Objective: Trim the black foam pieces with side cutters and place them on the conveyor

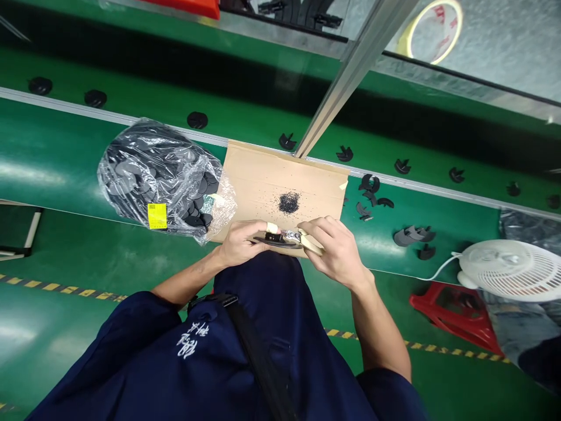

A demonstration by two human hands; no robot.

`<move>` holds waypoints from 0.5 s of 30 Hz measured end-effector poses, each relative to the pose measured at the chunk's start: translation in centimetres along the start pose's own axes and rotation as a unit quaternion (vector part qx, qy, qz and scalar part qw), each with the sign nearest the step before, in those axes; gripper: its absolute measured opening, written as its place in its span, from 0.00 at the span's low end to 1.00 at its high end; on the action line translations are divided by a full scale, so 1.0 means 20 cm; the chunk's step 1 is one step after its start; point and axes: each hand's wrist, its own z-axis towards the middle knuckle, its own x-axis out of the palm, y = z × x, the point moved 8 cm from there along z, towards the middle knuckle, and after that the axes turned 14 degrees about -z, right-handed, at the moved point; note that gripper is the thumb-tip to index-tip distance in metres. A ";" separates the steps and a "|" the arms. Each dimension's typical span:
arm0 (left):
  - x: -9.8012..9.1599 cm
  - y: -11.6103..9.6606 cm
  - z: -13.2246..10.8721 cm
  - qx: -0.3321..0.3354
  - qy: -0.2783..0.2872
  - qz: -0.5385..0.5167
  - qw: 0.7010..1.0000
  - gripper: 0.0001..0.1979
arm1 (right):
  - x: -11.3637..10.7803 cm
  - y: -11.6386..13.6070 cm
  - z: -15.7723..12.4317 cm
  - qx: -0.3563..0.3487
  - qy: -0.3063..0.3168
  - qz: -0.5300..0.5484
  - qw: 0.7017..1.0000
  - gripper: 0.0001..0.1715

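Observation:
My left hand (242, 241) grips a flat, dark round-edged plastic part (280, 242) above the cardboard's front edge. Pale tape wraps one of its fingers. Closed around the cream handle of a small metal-headed hand tool (310, 242), my right hand (335, 247) holds the tool's head against or very near the part. The tool looks like nippers, though its jaws are partly hidden. Just beyond both hands, a heap of small black scraps (288, 202) lies on the cardboard sheet (249, 169).
To the left sits a clear plastic bag (162, 175) full of black discs, with a yellow label. Loose black parts (370, 184) lie right of the cardboard. Several more line the green belt behind a metal rail and post (328, 105). A white fan (512, 269) stands at right.

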 end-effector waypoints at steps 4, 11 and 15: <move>0.01 -0.01 0.00 0.004 0.006 -0.012 1.000 0.08 | -0.02 0.01 0.00 -0.001 -0.006 0.026 1.000 0.15; 0.01 -0.01 0.01 0.008 0.007 -0.006 1.000 0.07 | -0.02 0.02 0.00 -0.016 -0.006 -0.009 1.000 0.14; 0.01 0.00 0.01 0.006 0.013 0.002 1.000 0.08 | -0.02 0.02 0.00 -0.023 -0.016 -0.047 0.998 0.13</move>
